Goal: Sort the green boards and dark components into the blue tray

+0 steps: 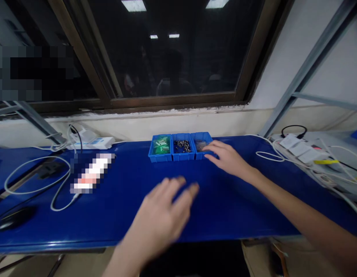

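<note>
Three blue bins stand side by side at the back of the blue table. The left bin (160, 157) holds green and whitish small parts, the middle bin (183, 156) small dark and shiny pieces. In the right bin (202, 136) lie thin clear or greyish pieces, partly covered by my fingers. My right hand (226, 158) reaches over that bin's front right edge, thumb and fingers apart, with nothing visibly held. Nearer to me, my left hand (167, 209) hovers above the table, blurred by motion. Its fingers are half bent, with a gap between thumb and forefinger, and nothing shows in it.
A white cable (59, 207) runs to a pixelated object (93, 175) on the left. A black mouse (15, 218) lies near the front left edge. Power strips stand at the left (99, 143) and right (304, 150), with loose cables. Behind the table is a window (172, 69).
</note>
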`<state>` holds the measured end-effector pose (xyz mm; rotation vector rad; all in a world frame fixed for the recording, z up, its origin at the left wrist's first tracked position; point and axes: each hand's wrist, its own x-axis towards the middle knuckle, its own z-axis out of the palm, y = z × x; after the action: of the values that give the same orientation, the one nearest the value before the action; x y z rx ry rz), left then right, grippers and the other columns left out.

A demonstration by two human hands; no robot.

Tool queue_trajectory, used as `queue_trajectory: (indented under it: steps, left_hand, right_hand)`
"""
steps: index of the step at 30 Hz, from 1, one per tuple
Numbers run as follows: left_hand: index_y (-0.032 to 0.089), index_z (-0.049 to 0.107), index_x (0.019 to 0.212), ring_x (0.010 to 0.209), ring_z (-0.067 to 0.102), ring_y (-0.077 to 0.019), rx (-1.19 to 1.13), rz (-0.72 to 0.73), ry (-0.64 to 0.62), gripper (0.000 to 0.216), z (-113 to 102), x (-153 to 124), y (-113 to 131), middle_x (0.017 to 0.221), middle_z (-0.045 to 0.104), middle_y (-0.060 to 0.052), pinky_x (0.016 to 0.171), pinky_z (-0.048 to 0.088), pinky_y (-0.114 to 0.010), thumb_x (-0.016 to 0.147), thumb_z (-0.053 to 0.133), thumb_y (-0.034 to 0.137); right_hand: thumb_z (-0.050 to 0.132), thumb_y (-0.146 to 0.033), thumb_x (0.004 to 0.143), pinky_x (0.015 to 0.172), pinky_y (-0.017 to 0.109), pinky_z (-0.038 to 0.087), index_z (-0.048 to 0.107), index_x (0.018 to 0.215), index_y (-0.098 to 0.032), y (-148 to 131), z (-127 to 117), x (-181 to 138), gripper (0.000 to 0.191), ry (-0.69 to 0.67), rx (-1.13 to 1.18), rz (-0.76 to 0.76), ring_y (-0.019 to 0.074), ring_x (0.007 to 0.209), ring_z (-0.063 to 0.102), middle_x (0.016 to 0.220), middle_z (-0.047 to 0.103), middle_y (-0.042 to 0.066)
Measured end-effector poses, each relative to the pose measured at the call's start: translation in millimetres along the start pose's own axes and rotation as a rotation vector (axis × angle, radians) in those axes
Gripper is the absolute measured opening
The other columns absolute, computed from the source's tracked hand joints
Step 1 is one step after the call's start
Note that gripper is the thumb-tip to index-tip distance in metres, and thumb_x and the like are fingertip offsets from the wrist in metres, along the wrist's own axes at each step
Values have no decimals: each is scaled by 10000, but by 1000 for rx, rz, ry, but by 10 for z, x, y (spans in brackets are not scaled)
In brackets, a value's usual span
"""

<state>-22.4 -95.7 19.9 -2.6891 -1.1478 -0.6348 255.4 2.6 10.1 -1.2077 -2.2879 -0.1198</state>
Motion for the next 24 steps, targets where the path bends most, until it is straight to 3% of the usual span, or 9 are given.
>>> queue_trajectory:
  steps: [4, 7, 12, 17, 18, 21, 24]
  left_hand:
    - [197, 637, 1192, 976, 580, -275, 111, -100, -32, 275, 175, 586, -631, 1043, 599, -114, 879, 506, -466, 941, 527, 225]
    - [191, 676, 1119, 946, 595, -245, -20, -72, -100, 238, 369, 849, -1010, 966, 602, -89, 865, 507, -409, 952, 508, 212]
    - [151, 706, 1017, 862, 605, -206, -189, -25, -93, 238, 515, 914, -1102, 889, 617, -80, 826, 501, -358, 946, 479, 161]
    - [187, 713, 1046, 842, 630, -187, -256, -2, -248, 215, 253, 1092, -1116, 937, 690, -62, 821, 493, -328, 905, 554, 224]
    - [190, 702, 1082, 799, 633, -175, -287, -24, -237, 242, 182, 1168, -1148, 930, 700, -56, 797, 494, -314, 900, 574, 286]
    - [170, 682, 1110, 841, 630, -177, -299, -106, -31, 314, 57, 1397, -1319, 941, 700, -65, 840, 482, -317, 933, 494, 349]
    - [138, 657, 1144, 951, 626, -248, -192, -407, 158, 332, 155, 1464, -1559, 1029, 674, -124, 931, 461, -388, 857, 561, 277]
  right_hand:
    - [510, -243, 963, 812, 345, 535, 664, 1079, -180, -29, 264, 132, 203, -23, -147, -73, 230, 1027, 612, 1049, 670, 82]
    - [460, -211, 984, 795, 336, 532, 670, 1094, -172, -40, 351, 84, 240, 12, -159, -97, 218, 1000, 614, 1027, 690, 77]
    - [400, -209, 1006, 749, 334, 540, 663, 1183, -199, -32, 399, 52, 317, 70, -135, -85, 204, 932, 610, 1048, 719, 45]
    - [384, -212, 1009, 772, 333, 553, 661, 1217, -206, -67, 429, 34, 347, 93, -164, -66, 204, 925, 607, 1079, 718, 31]
    - [389, -211, 1007, 783, 336, 558, 657, 1228, -195, -73, 434, 25, 347, 95, -169, -72, 208, 949, 606, 1102, 712, 38]
    - [405, -203, 997, 818, 353, 572, 647, 1244, -172, -77, 455, -3, 347, 114, -184, -98, 220, 1032, 605, 1176, 682, 68]
    - [422, -189, 985, 862, 377, 578, 657, 1230, -166, -79, 492, -19, 340, 142, -189, -134, 227, 1090, 613, 1234, 656, 94]
